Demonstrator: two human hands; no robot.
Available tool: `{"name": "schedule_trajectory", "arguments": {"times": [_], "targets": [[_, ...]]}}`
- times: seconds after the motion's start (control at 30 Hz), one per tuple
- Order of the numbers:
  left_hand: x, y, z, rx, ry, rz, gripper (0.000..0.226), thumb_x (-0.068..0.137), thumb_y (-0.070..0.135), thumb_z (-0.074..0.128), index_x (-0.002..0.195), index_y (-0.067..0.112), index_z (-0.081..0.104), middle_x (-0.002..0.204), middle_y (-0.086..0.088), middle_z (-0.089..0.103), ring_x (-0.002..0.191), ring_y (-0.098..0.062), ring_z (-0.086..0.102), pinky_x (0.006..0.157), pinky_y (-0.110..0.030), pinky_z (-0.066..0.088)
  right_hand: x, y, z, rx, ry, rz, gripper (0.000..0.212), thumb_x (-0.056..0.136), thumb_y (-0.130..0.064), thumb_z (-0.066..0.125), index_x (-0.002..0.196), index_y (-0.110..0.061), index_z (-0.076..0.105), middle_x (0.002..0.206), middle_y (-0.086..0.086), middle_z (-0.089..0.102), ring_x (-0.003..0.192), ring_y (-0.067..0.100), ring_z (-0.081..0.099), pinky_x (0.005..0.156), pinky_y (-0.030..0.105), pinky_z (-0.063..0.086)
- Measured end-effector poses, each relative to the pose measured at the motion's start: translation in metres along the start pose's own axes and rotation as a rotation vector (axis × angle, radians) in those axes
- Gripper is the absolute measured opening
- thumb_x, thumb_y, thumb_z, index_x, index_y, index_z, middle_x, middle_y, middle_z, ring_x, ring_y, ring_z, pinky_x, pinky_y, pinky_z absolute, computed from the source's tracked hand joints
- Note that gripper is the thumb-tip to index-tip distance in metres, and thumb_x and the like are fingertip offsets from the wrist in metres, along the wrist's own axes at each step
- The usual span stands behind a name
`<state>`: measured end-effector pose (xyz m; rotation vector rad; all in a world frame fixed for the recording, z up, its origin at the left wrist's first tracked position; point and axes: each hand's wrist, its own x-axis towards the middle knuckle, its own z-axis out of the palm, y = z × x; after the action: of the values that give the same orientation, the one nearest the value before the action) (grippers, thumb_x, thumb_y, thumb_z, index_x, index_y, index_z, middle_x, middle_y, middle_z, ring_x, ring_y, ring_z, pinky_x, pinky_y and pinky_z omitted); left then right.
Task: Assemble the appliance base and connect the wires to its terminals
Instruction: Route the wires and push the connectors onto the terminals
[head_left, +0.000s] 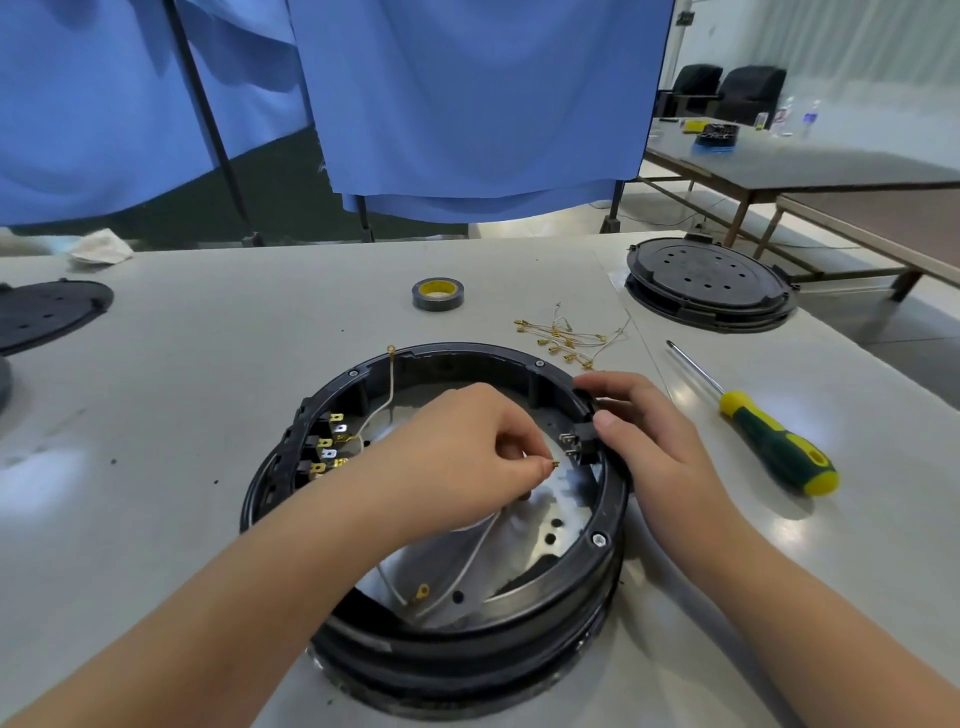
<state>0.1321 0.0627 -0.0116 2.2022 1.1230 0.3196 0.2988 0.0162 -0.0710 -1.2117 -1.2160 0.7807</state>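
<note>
Brass connector (555, 464), no legible writing

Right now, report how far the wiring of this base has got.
Done: the terminal block at the left of the appliance base already carries a wire. In hand: the left hand pinches a brass connector just short of the right terminals; the right hand steadies the rim. Left: a ring lug lies loose inside, spare wires and screwdriver untouched.

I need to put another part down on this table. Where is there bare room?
Bare table lies between the tape roll and the black disc at left. It is crowded right of the base: loose wires, screwdriver.
</note>
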Motion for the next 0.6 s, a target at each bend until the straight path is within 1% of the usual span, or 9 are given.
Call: {"name": "schedule_trajectory", "arguments": {"times": [0.07, 0.2, 0.27, 0.43, 0.6], "targets": [[0.0008, 0.0003, 0.0003, -0.009, 0.012, 0.001, 0.014, 0.089, 0.028, 0.064, 0.079, 0.027, 0.074, 0.067, 0.005, 0.069, 0.052, 0.002, 0.051, 0.057, -0.017, 0.042, 0.0001, 0.0000, 0.0003, 0.002, -0.004, 0.002, 0.032, 0.080, -0.023, 0.048, 0.107, -0.030, 0.063, 0.109, -0.001, 0.065, 0.098, 0.007, 0.064, 0.081, 0.021, 0.047], [0.0003, 0.0010, 0.0011, -0.042, 0.034, 0.013, 0.015, 0.090, 0.028, 0.064, 0.079, 0.027, 0.073, 0.069, 0.003, 0.071, 0.057, -0.001, 0.056, 0.063, -0.022, 0.047, 0.0007, 0.0001, 0.0003, 0.009, -0.011, 0.004, 0.035, 0.079, -0.020, 0.046, 0.110, -0.026, 0.062, 0.110, 0.002, 0.065, 0.103, 0.014, 0.062, 0.088, 0.031, 0.048], [0.0008, 0.0007, 0.0015, -0.050, 0.044, 0.014, 0.014, 0.090, 0.028, 0.064, 0.082, 0.026, 0.074, 0.070, 0.003, 0.072, 0.060, -0.004, 0.059, 0.065, -0.023, 0.049, 0.0011, 0.0001, 0.0002, 0.016, -0.015, 0.010, 0.036, 0.079, -0.020, 0.046, 0.110, -0.026, 0.062, 0.111, 0.003, 0.065, 0.104, 0.017, 0.062, 0.090, 0.034, 0.049], [0.0032, -0.0011, 0.0024, -0.052, 0.025, 0.024, 0.014, 0.091, 0.029, 0.064, 0.083, 0.028, 0.075, 0.068, 0.006, 0.071, 0.056, 0.002, 0.056, 0.063, -0.020, 0.048, 0.0010, 0.0007, 0.0009, 0.017, -0.017, 0.015, 0.035, 0.079, -0.021, 0.047, 0.109, -0.028, 0.062, 0.109, 0.002, 0.066, 0.100, 0.012, 0.063, 0.082, 0.026, 0.049], [0.0042, -0.0014, 0.0032, -0.035, 0.027, 0.040, 0.014, 0.092, 0.028, 0.063, 0.087, 0.027, 0.076, 0.067, 0.007, 0.072, 0.054, 0.004, 0.056, 0.057, -0.013, 0.044, 0.0011, 0.0002, 0.0012, 0.012, -0.023, 0.019, 0.035, 0.079, -0.021, 0.046, 0.110, -0.027, 0.062, 0.108, 0.002, 0.066, 0.098, 0.009, 0.065, 0.080, 0.024, 0.049]]}}
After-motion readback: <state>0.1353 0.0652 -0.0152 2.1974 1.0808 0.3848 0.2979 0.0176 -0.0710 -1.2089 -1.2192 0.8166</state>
